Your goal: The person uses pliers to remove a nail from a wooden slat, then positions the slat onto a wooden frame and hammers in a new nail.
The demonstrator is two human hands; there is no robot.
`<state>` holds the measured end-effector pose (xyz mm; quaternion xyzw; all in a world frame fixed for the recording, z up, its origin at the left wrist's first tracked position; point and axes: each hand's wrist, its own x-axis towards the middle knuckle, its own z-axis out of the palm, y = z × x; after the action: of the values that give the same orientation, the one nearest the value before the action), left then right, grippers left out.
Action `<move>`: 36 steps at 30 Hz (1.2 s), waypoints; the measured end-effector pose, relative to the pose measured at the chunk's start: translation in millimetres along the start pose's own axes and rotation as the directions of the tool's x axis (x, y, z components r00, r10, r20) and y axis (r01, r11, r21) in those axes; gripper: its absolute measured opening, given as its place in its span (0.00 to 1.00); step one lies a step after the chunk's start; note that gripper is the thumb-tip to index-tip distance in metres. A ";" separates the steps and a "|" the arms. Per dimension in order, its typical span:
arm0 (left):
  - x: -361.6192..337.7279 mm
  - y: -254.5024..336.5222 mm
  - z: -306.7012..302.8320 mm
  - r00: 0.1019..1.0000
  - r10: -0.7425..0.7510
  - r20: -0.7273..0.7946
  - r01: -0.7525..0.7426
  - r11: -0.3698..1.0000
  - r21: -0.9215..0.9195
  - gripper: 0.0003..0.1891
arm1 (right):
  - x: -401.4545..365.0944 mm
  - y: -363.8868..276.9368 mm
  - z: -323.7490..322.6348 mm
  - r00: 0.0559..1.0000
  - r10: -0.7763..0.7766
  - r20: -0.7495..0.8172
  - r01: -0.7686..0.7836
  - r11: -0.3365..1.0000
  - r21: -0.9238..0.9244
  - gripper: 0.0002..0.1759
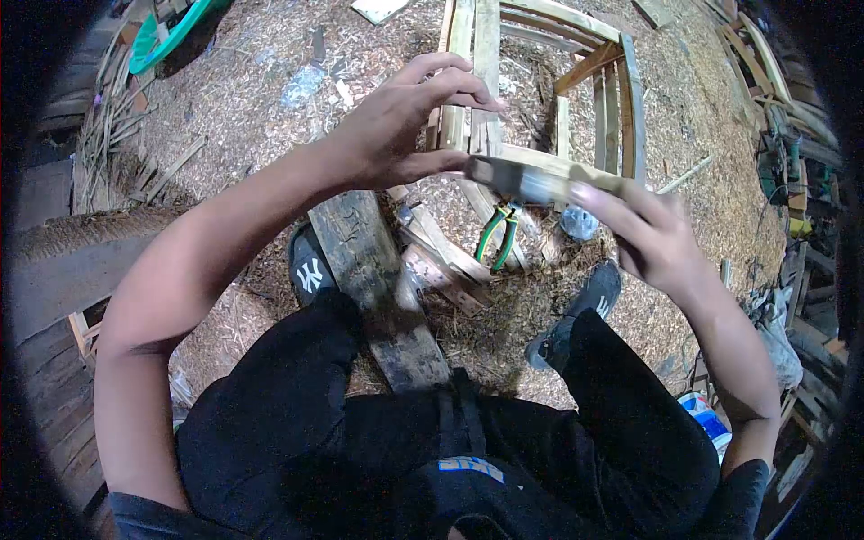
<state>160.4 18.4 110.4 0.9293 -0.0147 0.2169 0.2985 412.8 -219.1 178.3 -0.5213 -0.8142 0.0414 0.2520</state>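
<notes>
A wooden frame (487, 45) of nailed-together slats stands in front of me. My left hand (418, 112) lies at its near left corner, fingers curved over the slats and thumb on the near side, gripping it. Whether a nail is between these fingers I cannot make out. In my right hand (652, 229) is a hammer (531, 183), smeared by motion, its dark head beside my left thumb. Below the frame, pliers (498, 236) with green and yellow handles rest on wood offcuts (441, 247).
A thick weathered plank (373, 288) extends from between my legs past my left shoe (310, 265). Wood shavings (243, 108) cover the ground. A clear plastic bag (579, 222) lies near my right shoe (598, 290). A green basin (171, 40) is at upper left, a paint can (705, 418) at right.
</notes>
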 end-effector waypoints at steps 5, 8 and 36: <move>-1.8 4.7 -0.1 0.993 -0.116 0.005 0.116 0.989 -0.092 0.41 | -2.5 2.7 -0.4 0.976 0.167 0.137 -0.159 0.985 -0.066 0.43; -1.3 6.8 0.3 0.985 -0.170 0.015 0.170 0.973 -0.157 0.41 | 1.1 3.7 -2.5 0.985 0.163 0.050 -0.161 0.986 -0.031 0.44; -3.4 -3.3 -6.2 0.993 -0.082 0.085 0.083 0.997 -0.006 0.35 | 6.8 22.2 -4.1 0.985 -0.055 0.163 0.106 0.940 -0.324 0.36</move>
<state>155.3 24.2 111.7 0.9360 0.0100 0.1649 0.3107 430.8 -203.9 177.0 -0.5177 -0.8471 -0.0670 0.0996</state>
